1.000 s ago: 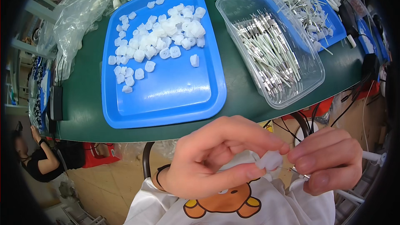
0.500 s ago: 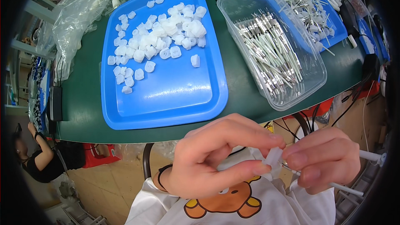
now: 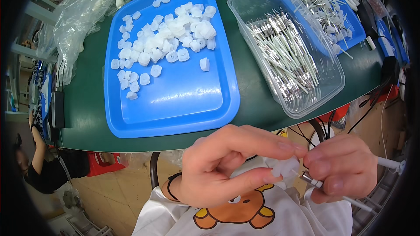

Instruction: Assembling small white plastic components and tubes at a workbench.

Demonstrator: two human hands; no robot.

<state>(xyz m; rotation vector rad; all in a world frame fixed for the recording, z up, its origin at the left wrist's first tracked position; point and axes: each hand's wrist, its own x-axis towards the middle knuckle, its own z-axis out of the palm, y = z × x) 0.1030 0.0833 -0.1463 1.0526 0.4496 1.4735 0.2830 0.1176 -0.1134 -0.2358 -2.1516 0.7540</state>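
Observation:
My left hand (image 3: 227, 164) pinches a small translucent white plastic cap (image 3: 286, 168) between thumb and index finger, in front of my shirt. Beside it, my right hand (image 3: 343, 166) is closed around a thin pale rod (image 3: 359, 204) with a silver metal fitting (image 3: 311, 179). The fitting's narrow tip points at the cap and is close to it; whether the two touch I cannot tell. Similar caps (image 3: 168, 39) lie heaped in a blue tray (image 3: 175, 107). Many rods with metal fittings (image 3: 286, 54) fill a clear plastic box (image 3: 326, 98) to its right.
Another blue tray (image 3: 356, 30) at the far right holds rods joined with white caps. A clear plastic bag (image 3: 72, 30) lies at the far left of the green table (image 3: 83, 122). Black cables hang at the right edge. A person in black (image 3: 46, 170) sits at the left.
The cap has turned in my left fingers. My right hand has shifted slightly, so the metal fitting now shows more and the rod's rear end less. The person's arm at the left has moved.

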